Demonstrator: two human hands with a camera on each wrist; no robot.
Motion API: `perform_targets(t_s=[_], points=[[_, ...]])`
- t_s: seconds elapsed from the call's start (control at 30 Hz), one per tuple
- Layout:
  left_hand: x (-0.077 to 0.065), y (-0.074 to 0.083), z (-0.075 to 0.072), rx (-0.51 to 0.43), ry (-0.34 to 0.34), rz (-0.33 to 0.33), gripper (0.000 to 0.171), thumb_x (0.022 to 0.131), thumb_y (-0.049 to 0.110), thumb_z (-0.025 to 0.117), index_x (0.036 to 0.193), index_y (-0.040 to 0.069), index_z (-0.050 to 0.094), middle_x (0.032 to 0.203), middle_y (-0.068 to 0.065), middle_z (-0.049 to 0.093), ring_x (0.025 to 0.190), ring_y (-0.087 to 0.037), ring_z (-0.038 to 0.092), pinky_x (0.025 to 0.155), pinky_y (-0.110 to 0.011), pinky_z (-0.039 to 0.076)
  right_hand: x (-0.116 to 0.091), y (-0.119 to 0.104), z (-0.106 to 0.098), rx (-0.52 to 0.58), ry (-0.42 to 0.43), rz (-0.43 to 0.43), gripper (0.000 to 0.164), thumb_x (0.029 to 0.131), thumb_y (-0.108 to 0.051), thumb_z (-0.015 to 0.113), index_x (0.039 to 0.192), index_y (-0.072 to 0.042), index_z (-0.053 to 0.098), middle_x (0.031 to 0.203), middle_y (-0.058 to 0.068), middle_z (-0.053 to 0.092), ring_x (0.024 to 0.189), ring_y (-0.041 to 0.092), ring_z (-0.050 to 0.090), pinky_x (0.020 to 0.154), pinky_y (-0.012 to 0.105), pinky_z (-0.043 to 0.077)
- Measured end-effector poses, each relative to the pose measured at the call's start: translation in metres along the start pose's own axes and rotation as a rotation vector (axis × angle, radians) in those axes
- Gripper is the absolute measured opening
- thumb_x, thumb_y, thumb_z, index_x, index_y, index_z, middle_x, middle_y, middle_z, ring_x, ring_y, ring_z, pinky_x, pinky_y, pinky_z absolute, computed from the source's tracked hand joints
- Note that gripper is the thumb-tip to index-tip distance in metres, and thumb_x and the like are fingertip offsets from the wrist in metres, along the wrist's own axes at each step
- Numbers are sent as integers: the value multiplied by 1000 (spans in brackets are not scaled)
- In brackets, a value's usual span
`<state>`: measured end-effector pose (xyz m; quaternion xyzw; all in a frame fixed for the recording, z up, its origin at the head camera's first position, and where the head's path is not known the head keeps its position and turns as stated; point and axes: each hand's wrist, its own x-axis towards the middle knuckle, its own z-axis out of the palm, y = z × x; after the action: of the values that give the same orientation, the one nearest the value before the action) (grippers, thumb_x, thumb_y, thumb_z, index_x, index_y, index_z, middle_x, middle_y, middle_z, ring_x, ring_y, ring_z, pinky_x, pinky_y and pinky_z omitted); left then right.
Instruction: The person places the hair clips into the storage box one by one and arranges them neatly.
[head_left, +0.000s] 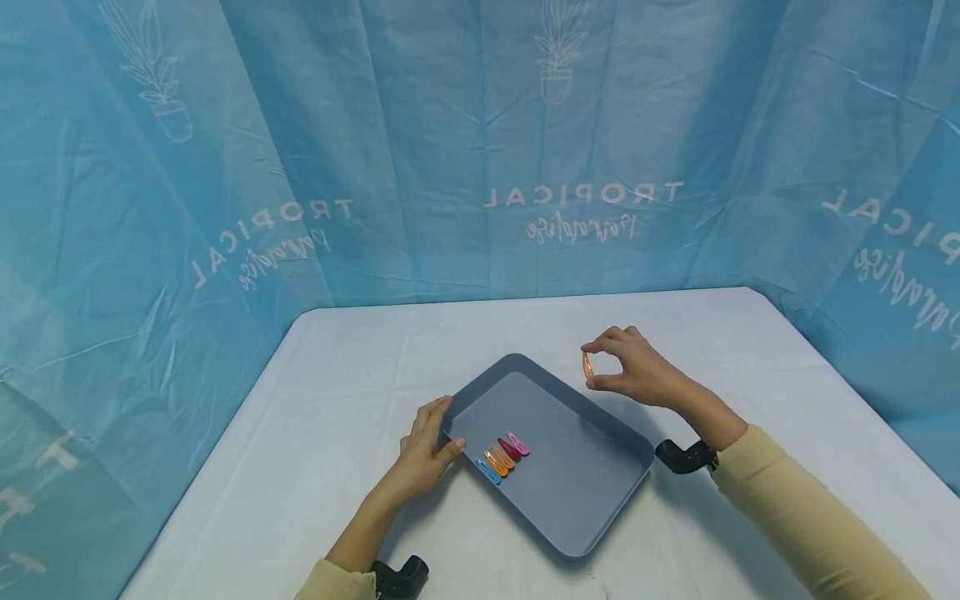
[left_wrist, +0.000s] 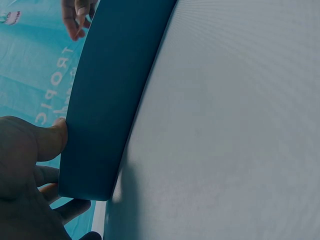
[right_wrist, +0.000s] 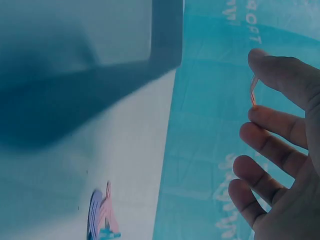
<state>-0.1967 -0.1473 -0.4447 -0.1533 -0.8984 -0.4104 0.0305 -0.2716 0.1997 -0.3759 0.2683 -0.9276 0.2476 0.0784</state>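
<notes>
Between thumb and index fingertip, my right hand (head_left: 637, 367) pinches an orange snap hair clip (head_left: 587, 365) above the tray's far right edge. The right wrist view shows this clip (right_wrist: 253, 91) edge-on, with the other fingers spread loosely. My left hand (head_left: 426, 450) grips the left corner of a grey-blue rectangular tray (head_left: 585, 483), its thumb at the rim and its fingers around the outside. Inside the tray, near that thumb, lies a slanted row of hair clips: a blue one (head_left: 488, 472), orange ones (head_left: 498, 458), a red one (head_left: 509, 450) and a pink one (head_left: 517, 443).
The tray lies turned at an angle on a white-covered table (head_left: 360, 358). Blue curtains (head_left: 450, 150) with printed lettering hang behind and on both sides. Black wrist mounts (head_left: 686, 457) sit at both sleeves.
</notes>
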Motion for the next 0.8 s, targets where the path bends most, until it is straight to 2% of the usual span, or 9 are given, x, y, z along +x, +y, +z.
perform_targets(t_s=[0.53,0.8], points=[[-1,0,0,-13,-3,5,67,93,18,58,147,-1,24,149,-22,24,138,-42,24,96,-65,17,10,-24,24,10,-73,-146,49,75,-22,79,121,-13,63,116,4,60,101,19,45,80,36,43],[-1,1,-1,-35,-17,-16,68,93,18,59,148,0,23,151,-21,22,139,-41,22,99,-64,16,13,-30,35,12,-133,-213,45,79,-25,76,121,-16,63,118,2,59,102,17,44,82,34,43]])
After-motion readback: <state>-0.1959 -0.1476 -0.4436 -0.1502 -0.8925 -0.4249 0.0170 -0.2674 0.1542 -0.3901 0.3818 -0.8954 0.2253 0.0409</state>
